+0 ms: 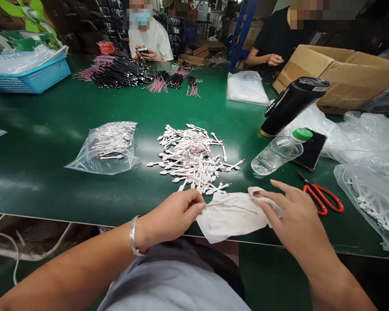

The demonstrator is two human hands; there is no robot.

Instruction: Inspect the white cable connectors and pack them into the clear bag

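My left hand [178, 211], wearing a silver bangle, is closed in a pinch on one end of a thin white cable [218, 203]. That cable stretches to the right across a white cloth [233, 220] lying at the table's near edge. My right hand [288, 211] has its thumb and fingers closed around a bunched-up fold of the cloth; its index finger sticks out. Whether the cable's far end is inside the fold is hidden. Just beyond the cloth spreads a loose pile of short white cables with connectors [194, 155]. A clear bag [106, 147] of similar cables lies to the left.
Right of the pile are a water bottle [277, 153], black tumbler [293, 106], phone [311, 149] and red-handled scissors [324, 196]. Plastic bags [369, 185] and a carton [337, 77] lie farther right. Black cable bundles [119, 71], a blue basket [35, 77] and two people stand across the table.
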